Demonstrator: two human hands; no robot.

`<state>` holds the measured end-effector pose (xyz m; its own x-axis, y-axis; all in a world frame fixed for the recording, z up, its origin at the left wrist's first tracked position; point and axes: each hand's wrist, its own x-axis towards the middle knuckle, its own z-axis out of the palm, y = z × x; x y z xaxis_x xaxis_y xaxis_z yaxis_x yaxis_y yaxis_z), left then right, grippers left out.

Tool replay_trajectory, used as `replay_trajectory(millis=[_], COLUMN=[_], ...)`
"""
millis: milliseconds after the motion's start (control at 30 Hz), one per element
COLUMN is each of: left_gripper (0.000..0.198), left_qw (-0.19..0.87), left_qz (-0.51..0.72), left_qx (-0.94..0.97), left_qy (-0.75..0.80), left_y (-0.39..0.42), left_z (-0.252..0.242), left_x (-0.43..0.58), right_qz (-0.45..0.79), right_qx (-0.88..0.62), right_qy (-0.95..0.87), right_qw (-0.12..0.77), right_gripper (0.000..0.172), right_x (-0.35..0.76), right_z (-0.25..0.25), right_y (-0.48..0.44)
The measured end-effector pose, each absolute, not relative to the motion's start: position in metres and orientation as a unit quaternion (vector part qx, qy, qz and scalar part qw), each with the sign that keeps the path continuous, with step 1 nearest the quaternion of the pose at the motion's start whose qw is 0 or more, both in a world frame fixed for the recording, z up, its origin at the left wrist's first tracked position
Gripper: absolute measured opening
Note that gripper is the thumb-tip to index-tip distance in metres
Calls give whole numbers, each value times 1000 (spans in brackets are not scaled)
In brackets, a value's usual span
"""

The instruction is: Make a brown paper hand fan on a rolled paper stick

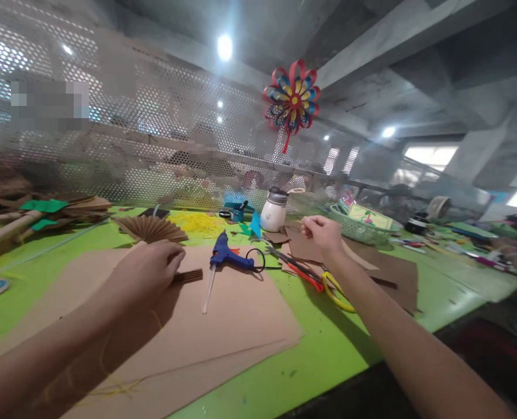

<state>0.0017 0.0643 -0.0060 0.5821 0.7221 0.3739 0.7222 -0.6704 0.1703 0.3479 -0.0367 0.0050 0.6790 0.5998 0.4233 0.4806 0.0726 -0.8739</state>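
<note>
My left hand [153, 265] is closed, its back toward me, over the brown cardboard sheets [241, 320]. A pleated brown paper fan [153, 227] spreads out just beyond its knuckles, and the hand covers the fan's lower end. By the thumb, a short ridged brown strip [189, 276] sticks out to the right. My right hand [323, 233] is raised over brown card scraps [304, 244], its fingers curled into a pinch; whatever lies between them cannot be made out. Between the hands lies a blue glue gun [230, 256] with a glue stick [209, 291] in it.
Orange-handled scissors [306, 276] and yellow-handled scissors [339, 294] lie below my right hand. Behind stand a white jar [274, 212] and a green basket [363, 233]. Yellow shreds [197, 222] and cardboard rolls [14, 227] are farther left. A paper flower [295, 100] hangs above a perforated screen.
</note>
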Motion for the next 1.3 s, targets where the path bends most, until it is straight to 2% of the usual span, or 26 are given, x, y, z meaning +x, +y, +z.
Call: replay_trajectory(millis=[100,233,433,533,767,967,1133,1300], left_gripper=[35,34,25,16,12,13,23,21], left_qw=[19,25,-4,-10,0,-15,-42,-45], left_qz=[-261,-292,-244,-233,-212,-220,-192,-184], left_qx=[-886,-915,-966,-970,-977,-974,-980,-981], left_qy=[-383,-278,-87,-61,-28,-44,-20,-28], left_y=[54,39,-6,-27,-36,-34,-34,-32], left_z=[-1,-10,-26,-26,-26,-22,-21,-19], left_x=[2,10,23,25,26,24,23,23], right_qz=[21,-10,-74,-106,-182,-225,-240,-232], right_qx=[-712,-757,-785,-778,-732,-692,-692,-701], right_qy=[-409,-447,-550,-595,-657,-682,-677,-673], right_qw=[570,476,275,172,-17,-72,-68,-47], right_gripper=[26,29,26,25,28,26,27,25], right_x=[367,381,376,369,360,367,378,382], right_z=[9,0,-13,-18,-37,-46,-46,-45], right_y=[-41,-44,-28,-14,18,29,31,30])
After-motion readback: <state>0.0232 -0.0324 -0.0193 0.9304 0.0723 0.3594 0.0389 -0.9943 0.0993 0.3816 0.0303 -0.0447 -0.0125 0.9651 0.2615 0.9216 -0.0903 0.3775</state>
